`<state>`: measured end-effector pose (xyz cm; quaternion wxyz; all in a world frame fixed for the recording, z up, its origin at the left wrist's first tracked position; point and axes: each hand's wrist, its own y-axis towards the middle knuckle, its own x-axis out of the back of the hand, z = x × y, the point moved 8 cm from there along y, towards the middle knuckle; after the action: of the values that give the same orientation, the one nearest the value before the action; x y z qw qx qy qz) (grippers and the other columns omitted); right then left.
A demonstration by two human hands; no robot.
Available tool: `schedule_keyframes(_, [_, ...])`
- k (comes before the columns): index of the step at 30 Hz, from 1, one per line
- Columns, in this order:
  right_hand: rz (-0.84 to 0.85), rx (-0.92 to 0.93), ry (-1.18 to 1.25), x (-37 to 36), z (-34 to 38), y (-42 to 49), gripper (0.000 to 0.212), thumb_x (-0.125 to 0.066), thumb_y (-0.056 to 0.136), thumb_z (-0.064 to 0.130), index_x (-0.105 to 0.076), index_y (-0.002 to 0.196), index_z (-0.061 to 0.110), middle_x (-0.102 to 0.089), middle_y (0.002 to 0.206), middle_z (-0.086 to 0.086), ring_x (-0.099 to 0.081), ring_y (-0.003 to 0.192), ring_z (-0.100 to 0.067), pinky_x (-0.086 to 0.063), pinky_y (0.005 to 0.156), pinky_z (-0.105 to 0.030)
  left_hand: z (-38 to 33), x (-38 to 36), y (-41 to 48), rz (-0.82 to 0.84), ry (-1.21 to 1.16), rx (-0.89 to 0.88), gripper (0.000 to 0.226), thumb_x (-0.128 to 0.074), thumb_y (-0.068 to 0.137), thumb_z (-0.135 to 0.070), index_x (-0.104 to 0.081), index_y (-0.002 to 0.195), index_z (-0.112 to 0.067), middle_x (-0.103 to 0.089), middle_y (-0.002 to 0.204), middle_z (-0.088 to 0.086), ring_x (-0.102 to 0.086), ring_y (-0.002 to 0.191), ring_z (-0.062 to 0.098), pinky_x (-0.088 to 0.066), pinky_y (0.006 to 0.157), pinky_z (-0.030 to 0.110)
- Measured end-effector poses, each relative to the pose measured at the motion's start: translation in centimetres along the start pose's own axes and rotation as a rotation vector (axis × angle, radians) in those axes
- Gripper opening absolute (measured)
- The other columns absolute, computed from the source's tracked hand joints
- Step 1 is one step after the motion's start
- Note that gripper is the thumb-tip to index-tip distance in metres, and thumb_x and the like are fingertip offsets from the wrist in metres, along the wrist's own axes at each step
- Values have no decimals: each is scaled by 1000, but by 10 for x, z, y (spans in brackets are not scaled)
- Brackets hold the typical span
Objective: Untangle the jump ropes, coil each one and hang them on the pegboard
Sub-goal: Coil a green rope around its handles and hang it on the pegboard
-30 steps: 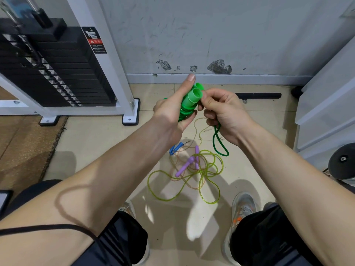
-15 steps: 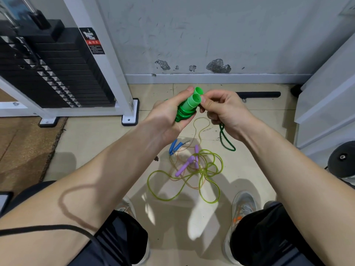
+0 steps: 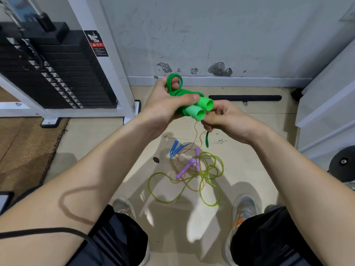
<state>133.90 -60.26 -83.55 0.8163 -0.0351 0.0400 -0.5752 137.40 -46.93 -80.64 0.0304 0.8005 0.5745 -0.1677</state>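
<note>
Head view: left hand (image 3: 163,104) grips green rope (image 3: 199,110); right hand (image 3: 228,120) seemingly pinches it.

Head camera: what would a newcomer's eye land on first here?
The bright green jump rope, gripped in the left hand mid-frame, its cord trailing through the right hand. Below, on the floor, lies a tangle of thin ropes with purple handles and blue handles. A black weight stack fills the upper left.

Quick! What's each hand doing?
Left hand: closed around the green jump rope, handles and coil.
Right hand: closed, pinching the same rope's tail.
</note>
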Motion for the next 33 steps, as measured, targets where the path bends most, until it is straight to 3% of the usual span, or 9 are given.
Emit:
schedule_keyframes(3, [110,-51,-157,6,0,-6,17,-76,77,10,-69,93,8,-61,84,-14,-55,74,-15,-47,70,-21,-11,-4,-7,169,164,-78,75,-85,58,-8,-43,118,-17,-40,113,0,-58,84,21,-54,66,33])
schedule_keyframes(6, [50,-74,-444,14,5,-8,19,-77,72,4,-69,77,21,-66,76,2,-58,72,-9,-45,67,-17,-10,-11,-18,284,255,-88,75,-85,60,-8,-44,123,-18,-42,119,0,-56,89,22,-52,71,38])
schedule_keyframes(11, [-139,56,-978,17,19,-10,18,-78,65,47,-69,80,45,-53,103,3,-44,102,-12,-31,90,-22,-5,-20,-30,379,453,-76,77,-83,66,3,-40,127,-16,-43,119,-3,-56,86,10,-54,71,26])
schedule_keyframes(16, [-282,-6,-1318,10,34,-12,21,-72,76,48,-71,95,38,-50,75,10,-47,84,-14,-30,67,-30,-2,-25,-34,418,511,-86,84,-83,64,2,-37,131,-17,-43,118,-8,-55,88,4,-51,74,21])
schedule_keyframes(19, [-242,-4,-1197,5,27,-12,13,-73,77,35,-68,88,38,-62,70,12,-53,69,-10,-35,63,-29,4,-27,-35,439,501,-60,84,-82,65,8,-36,132,-13,-45,115,-8,-58,86,6,-52,72,22])
schedule_keyframes(22, [-190,36,-880,3,19,-11,30,-64,74,4,-68,86,31,-67,75,10,-59,62,-8,-46,62,-29,12,-32,-36,469,524,-55,81,-81,69,12,-35,129,-18,-51,107,-6,-60,83,6,-51,72,23])
schedule_keyframes(24, [-173,23,-619,0,16,-12,40,-51,76,-6,-72,92,24,-68,79,0,-59,67,-15,-51,63,-29,16,-32,-34,464,558,-52,78,-82,66,-3,-36,126,-25,-53,106,-8,-61,86,9,-52,75,28])
schedule_keyframes(28, [-267,-67,-158,-3,5,-14,20,-50,95,-7,-66,105,-4,-65,90,-19,-61,79,-22,-54,60,-24,23,-26,-28,383,469,-36,50,-76,77,-36,-45,115,-26,-56,103,-8,-60,95,12,-54,93,40])
schedule_keyframes(33, [-452,-31,-63,-1,-4,-16,23,-59,94,-4,-48,98,16,-65,72,-7,-62,57,-16,-54,55,-31,24,-16,-26,73,300,-127,20,-42,105,-32,-56,97,-21,-56,82,-12,-55,80,14,-48,82,41])
